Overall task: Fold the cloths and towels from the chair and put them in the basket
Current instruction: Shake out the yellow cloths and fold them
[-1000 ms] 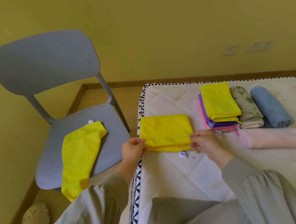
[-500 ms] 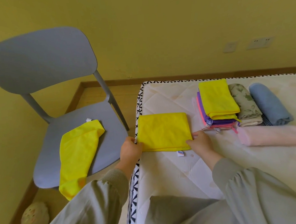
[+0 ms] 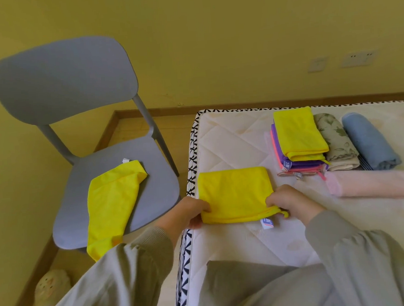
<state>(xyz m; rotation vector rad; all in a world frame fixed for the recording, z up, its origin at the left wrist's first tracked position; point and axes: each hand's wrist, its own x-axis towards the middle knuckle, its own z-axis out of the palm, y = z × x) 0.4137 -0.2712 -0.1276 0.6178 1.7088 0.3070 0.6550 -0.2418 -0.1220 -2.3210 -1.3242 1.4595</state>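
Observation:
A folded yellow cloth (image 3: 235,193) lies on the mattress (image 3: 238,140) near its left edge. My left hand (image 3: 190,212) pinches its near left corner and my right hand (image 3: 288,200) pinches its near right corner. Another yellow cloth (image 3: 111,202) lies unfolded on the seat of the grey chair (image 3: 82,166) and hangs over the seat's front edge. Behind the folded cloth stands a stack of folded cloths (image 3: 298,143), yellow on top of purple and pink. No basket is in view.
Beside the stack lie a rolled floral towel (image 3: 336,141), a rolled blue towel (image 3: 367,141) and a folded pink towel (image 3: 373,184). A beige slipper (image 3: 48,290) sits on the floor under the chair. A yellow wall runs behind.
Both hands slid from the cloth's near side edges onto its near corners and now pinch them; the near edge is lifted slightly. The chair cloth has not moved.

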